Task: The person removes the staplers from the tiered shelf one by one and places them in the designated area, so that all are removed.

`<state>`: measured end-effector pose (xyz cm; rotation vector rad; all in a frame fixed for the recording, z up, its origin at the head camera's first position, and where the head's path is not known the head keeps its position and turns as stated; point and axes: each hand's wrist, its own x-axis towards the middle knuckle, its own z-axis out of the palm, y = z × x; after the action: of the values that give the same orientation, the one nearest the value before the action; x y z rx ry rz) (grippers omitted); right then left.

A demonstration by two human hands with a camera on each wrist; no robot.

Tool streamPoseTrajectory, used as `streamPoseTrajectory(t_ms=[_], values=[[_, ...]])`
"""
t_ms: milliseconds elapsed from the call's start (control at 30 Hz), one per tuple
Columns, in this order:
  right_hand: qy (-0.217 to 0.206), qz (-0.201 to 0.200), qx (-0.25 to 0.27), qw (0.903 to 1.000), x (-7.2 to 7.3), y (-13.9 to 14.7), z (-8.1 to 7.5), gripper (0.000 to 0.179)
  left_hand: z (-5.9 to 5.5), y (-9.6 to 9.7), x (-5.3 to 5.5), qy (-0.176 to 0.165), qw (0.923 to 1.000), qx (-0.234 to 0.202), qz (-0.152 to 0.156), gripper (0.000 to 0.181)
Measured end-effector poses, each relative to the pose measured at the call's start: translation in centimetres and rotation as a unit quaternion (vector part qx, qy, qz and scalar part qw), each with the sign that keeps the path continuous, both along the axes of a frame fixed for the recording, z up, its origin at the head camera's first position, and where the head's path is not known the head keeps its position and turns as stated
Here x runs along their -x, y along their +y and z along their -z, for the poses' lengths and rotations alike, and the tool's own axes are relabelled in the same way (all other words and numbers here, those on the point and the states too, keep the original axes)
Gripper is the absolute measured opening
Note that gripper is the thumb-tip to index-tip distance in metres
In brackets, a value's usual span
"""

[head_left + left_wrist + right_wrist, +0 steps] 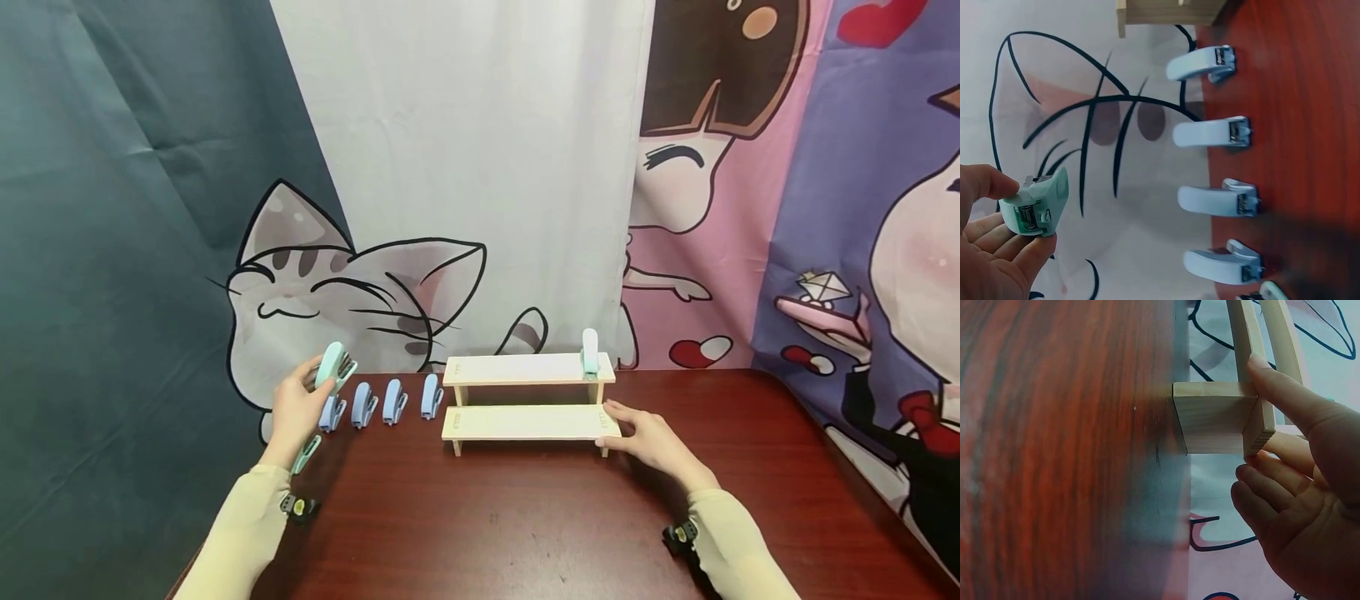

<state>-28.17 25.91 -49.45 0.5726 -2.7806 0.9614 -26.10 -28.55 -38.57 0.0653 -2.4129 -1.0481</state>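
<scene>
Raised at the left, my left hand holds a mint-green stapler between thumb and fingers; the left wrist view shows the stapler end-on. Below it, several blue staplers stand in a row on the table. Another green stapler is partly hidden by the left wrist. My right hand grips the right end of the lower board of a two-tier wooden rack, thumb at the front edge and fingers behind. A pale green stapler stands at the right of the upper board.
The dark red-brown table runs up to a cartoon-printed curtain directly behind the rack and staplers. The curtain also hangs along the left and right sides. The rack's lower board stands in front of the upper one, on short legs.
</scene>
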Motion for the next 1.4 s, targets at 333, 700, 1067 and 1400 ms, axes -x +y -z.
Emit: streamPoseTrajectory(t_ms=[333, 700, 1067, 1400], values=[[-0.001, 0.002, -0.004, 1.0, -0.1, -0.1, 0.0, 0.078, 2.7, -1.4, -1.0, -0.026, 0.9996, 0.005, 0.006, 0.05], [-0.001, 0.006, 0.004, 1.0, -0.1, -0.2, 0.0, 0.076, 5.2, -1.5, -1.9, -0.068, 0.9975, 0.015, -0.001, 0.051], [0.009, 0.004, 0.007, 0.9999, -0.1, -0.2, 0.1, 0.076, 7.8, -1.2, -2.5, -0.092, 0.9949, 0.041, -0.003, 0.05], [0.008, 0.006, 0.009, 0.9999, 0.0, -0.1, 0.1, 0.076, 8.9, -1.4, -2.8, -0.118, 0.9914, 0.056, -0.008, 0.05]])
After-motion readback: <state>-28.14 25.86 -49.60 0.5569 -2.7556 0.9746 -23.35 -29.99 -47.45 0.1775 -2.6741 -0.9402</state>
